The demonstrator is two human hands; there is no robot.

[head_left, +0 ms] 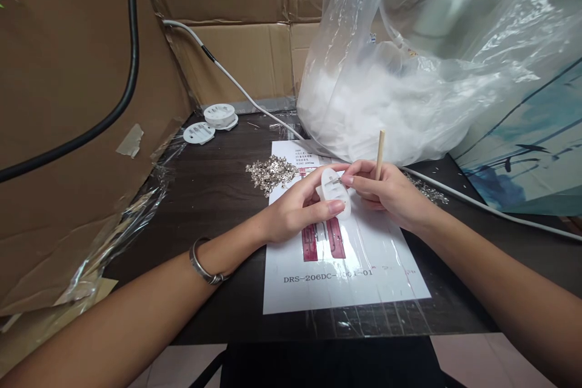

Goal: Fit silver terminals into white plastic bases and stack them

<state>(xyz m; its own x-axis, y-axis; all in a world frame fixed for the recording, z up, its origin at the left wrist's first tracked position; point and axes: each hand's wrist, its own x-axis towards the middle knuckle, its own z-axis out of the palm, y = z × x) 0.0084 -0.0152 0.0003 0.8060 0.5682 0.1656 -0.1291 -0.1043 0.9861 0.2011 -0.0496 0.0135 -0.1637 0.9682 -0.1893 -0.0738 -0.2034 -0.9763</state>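
My left hand [300,206] is closed around a white oval plastic piece [335,191], its thumb pressed on the near face. Slots and small fittings show on that face, tilted toward me. At its upper right, my right hand [382,188] pinches a small metal piece [336,180] between thumb and forefinger, touching the plastic. A thin wooden stick [380,154] stands up from the same hand, tucked among its fingers. Both hands are over a printed sheet [291,297] under clear film. Left of them lies a heap of small metal parts [271,173].
Several finished-looking round white pieces [219,114] are stacked at the back left. A big clear plastic bag [377,109] with white contents fills the back right. More metal bits [430,190] lie right of my hand. A white cable [245,94] crosses the table; a black cable [131,60] hangs left.
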